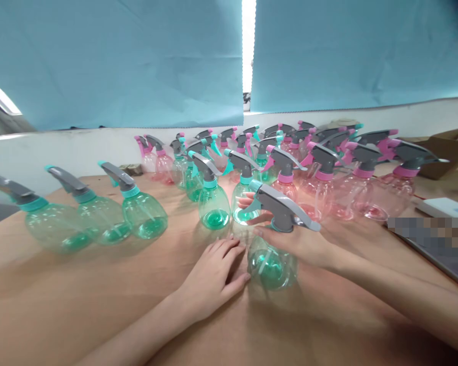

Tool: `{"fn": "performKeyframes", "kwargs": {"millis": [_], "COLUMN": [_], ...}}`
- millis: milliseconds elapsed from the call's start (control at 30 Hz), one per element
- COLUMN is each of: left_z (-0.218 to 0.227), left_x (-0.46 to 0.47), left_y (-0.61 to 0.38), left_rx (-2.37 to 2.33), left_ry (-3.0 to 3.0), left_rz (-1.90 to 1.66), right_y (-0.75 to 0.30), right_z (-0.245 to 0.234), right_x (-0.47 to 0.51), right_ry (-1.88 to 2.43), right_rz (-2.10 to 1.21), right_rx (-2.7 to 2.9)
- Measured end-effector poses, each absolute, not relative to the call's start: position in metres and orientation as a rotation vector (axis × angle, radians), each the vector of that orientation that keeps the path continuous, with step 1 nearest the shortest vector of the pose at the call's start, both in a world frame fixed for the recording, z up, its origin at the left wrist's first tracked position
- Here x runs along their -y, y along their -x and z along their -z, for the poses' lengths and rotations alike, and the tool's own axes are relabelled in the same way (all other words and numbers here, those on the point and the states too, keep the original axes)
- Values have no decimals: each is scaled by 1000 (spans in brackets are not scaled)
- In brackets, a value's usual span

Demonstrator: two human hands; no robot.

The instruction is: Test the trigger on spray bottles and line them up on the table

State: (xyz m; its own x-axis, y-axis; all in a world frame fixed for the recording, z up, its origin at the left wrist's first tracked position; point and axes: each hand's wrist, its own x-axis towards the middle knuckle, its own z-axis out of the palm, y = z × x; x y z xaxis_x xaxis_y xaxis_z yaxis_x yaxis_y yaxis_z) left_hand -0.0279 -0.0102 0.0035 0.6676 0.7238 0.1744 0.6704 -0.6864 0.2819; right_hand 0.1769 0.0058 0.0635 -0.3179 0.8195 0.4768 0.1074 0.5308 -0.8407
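Note:
A clear green spray bottle [272, 267] with a grey and teal trigger head is nearest me. My right hand [307, 246] is closed around its neck, just under the head; some of its fingers are hidden behind the bottle. Palm down on the wooden table [110, 300], my left hand [213, 272] holds nothing. Its fingers are stretched out, with the thumb tip close beside the bottle's lower wall; whether they touch I cannot tell. Directly beyond the hands, another green spray bottle [213, 206] stands upright.
On the left, three green spray bottles [145, 216] stand in a row. Pink spray bottles [316, 190] line the right, with several more of both colours behind. A flat dark device [435, 254], a white box [446, 207] and a cardboard box [435, 157] lie far right.

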Motion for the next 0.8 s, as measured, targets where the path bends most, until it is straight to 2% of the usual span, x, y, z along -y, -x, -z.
{"fn": "performKeyframes", "kwargs": {"millis": [800], "left_z": [-5], "left_x": [10], "left_y": [26], "left_rx": [-1136], "left_ry": [-2669], "left_rz": [-410], "right_y": [-184], "right_z": [-53], "right_x": [-9], "right_ry": [864], "right_rz": [-941], "right_rx": [1848]}}
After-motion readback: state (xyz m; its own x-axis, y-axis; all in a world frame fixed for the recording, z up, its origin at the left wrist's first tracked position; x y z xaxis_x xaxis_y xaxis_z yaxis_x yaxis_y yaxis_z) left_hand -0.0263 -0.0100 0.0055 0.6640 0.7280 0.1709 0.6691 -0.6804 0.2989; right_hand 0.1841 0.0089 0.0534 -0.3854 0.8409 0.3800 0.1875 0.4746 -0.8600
